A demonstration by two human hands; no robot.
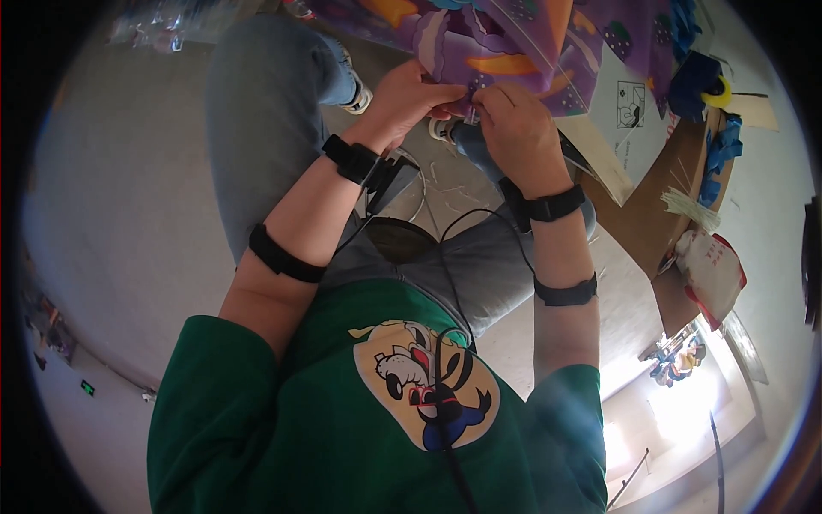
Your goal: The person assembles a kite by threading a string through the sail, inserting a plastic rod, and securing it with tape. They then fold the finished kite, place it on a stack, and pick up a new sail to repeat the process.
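The left hand and right hand pinch with narrowed fingers at the near edge of a purple fruit-printed sheet, held above the floor. Probably light, supple and slightly slippery plastic, it should be gripped along that edge. It looks glossy and creased; by its right corner lie smooth white board and brown cardboard.

The grey floor spreads below the left hand and right hand. Thin pale scraps lie scattered on it, bodyward of the gap between them. Right of the right hand sits brown cardboard; whether it lies flat is unclear.
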